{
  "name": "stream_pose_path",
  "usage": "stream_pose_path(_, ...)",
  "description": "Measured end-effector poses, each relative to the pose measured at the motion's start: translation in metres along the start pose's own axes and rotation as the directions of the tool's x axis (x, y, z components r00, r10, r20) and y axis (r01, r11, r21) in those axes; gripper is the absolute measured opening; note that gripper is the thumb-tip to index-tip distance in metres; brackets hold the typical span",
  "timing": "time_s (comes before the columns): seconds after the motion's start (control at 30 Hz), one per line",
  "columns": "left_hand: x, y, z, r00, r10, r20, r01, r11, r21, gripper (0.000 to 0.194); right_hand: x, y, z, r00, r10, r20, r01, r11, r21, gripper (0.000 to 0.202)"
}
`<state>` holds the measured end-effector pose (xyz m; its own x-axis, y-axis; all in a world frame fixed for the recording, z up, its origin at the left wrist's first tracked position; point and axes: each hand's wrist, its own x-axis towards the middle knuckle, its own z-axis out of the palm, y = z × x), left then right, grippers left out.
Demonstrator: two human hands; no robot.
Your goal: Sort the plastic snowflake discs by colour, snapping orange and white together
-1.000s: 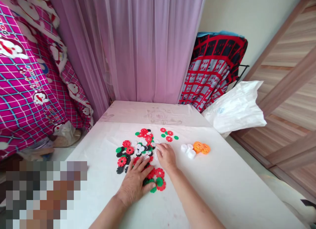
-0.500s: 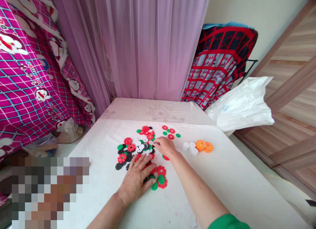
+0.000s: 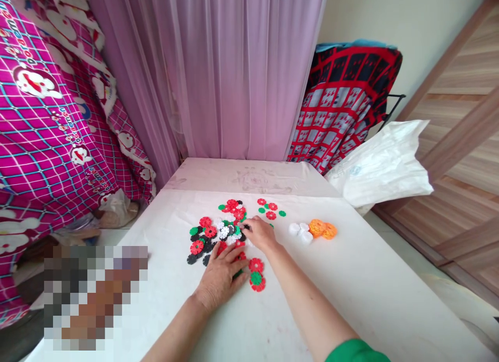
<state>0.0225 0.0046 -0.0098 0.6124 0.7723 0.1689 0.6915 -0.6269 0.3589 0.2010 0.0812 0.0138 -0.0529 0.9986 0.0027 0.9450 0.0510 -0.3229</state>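
Observation:
Flat, notched plastic discs in red, black, green and white lie in a loose pile mid-table, with a red disc (image 3: pixel 205 222) at its left. My left hand (image 3: pixel 221 276) rests palm down with fingers spread over the near part of the pile, covering some discs. To its right, a green disc (image 3: pixel 256 278) lies on red ones. My right hand (image 3: pixel 260 233) is at the pile's right edge, fingertips pinched together by a small dark piece, too small to make out. Further right are white discs (image 3: pixel 305 237) beside orange discs (image 3: pixel 317 227).
A few red and green discs (image 3: pixel 271 215) lie behind my right hand. The table (image 3: pixel 351 299) has a pale cloth. A white plastic bag (image 3: pixel 385 164) stands at its right edge, a purple curtain (image 3: pixel 241 76) behind, and a pink patterned cloth (image 3: pixel 47 128) at left.
My left hand has moved slightly right and up, and the discs near its thumb are now partly covered. My right hand stays at the pile's right edge. The view has shifted slightly.

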Motion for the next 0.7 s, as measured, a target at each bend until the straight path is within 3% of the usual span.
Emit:
stream_pose_path(0.1,0.002,0.009,0.004,1.0,-0.021,-0.011,0.02,1.0,-0.023,0.035,0.001,-0.004,0.001,1.0,0.012,-0.01,-0.012,1.0,-0.01,0.025)
stream_pose_path(0.23,0.005,0.021,0.012,0.997,0.057,0.06,-0.052,0.995,-0.08,0.061,-0.001,-0.008,0.002,0.999,-0.014,-0.046,0.012,0.999,-0.05,0.027)
stream_pose_path(0.33,0.007,0.022,0.016,0.994,0.087,0.072,-0.081,0.993,-0.083,0.049,-0.001,-0.01,0.003,0.997,-0.048,-0.06,0.043,0.996,-0.073,0.03)
stream_pose_path(0.5,0.009,0.006,0.017,0.998,0.055,-0.036,-0.056,0.998,-0.026,0.037,0.004,-0.012,0.001,0.999,-0.041,-0.013,0.04,0.994,-0.102,0.025)
stream_pose_path(0.7,0.008,-0.018,0.012,0.988,0.068,-0.137,-0.062,0.997,0.047,0.036,0.007,-0.016,-0.001,0.995,-0.097,-0.026,0.092,0.986,-0.137,0.028)
